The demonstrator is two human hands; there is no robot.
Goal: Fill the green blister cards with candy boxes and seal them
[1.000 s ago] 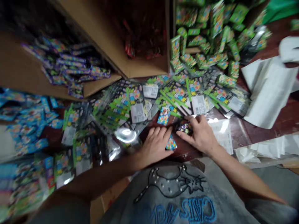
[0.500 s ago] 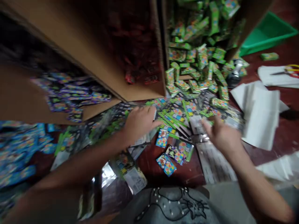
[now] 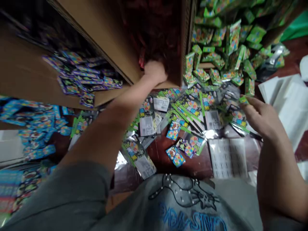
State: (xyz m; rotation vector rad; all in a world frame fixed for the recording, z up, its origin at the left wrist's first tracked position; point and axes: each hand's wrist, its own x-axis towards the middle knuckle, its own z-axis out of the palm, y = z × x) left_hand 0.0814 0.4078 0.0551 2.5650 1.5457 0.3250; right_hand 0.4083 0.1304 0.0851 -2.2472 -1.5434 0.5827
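Note:
My left hand (image 3: 156,72) reaches into the middle cardboard box, beside dark red packets (image 3: 141,57); its fingers are hidden in shadow. My right hand (image 3: 263,117) is closed, a small green packet (image 3: 243,100) pinched at its fingertips, above the flat printed clear bags (image 3: 237,117). Before my body, two blue packets (image 3: 175,156) and a purple packet (image 3: 185,147) lie on the dark red table (image 3: 156,149). The purple one partly overlaps a printed bag (image 3: 196,141).
Green packets (image 3: 216,75) spill from the right box. Purple packets (image 3: 89,75) fill the left box's mouth, with blue packets (image 3: 40,128) beneath. A label sheet (image 3: 227,158) lies near me, white sheets (image 3: 288,99) further right. The middle box's wall (image 3: 186,45) separates red from green.
My left hand has moved from above the printed bags into the middle box. My right hand has shifted right and now shows a green packet at its fingertips. The camera view has shifted.

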